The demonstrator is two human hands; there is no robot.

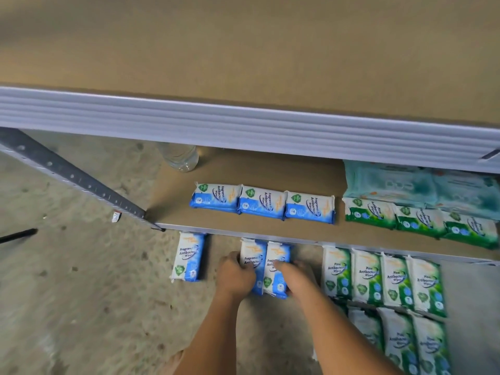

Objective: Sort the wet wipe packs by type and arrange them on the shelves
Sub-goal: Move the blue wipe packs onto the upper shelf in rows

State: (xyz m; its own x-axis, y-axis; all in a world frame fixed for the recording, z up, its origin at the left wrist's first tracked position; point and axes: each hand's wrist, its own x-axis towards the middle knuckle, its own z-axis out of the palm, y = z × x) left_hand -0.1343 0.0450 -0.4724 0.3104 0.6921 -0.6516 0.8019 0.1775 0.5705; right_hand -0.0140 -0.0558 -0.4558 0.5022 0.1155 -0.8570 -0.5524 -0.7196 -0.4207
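Blue packs (266, 266) — paired, gripped between hands (238, 276) (295, 277)

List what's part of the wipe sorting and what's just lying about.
Job: two blue packs gripped by left hand and right hand; lone blue pack; shelved blue row, green row, teal stack; lower green packs.
Lying about: water bottle; paper scrap; black rod.

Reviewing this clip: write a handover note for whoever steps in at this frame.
Hands: left hand and right hand together grip the blue pair, below the shelf edge.
Done: three blue packs in a row on the shelf, shelved green packs to their right.
Left: the held pair, the lone blue pack, the loose green packs lower right.
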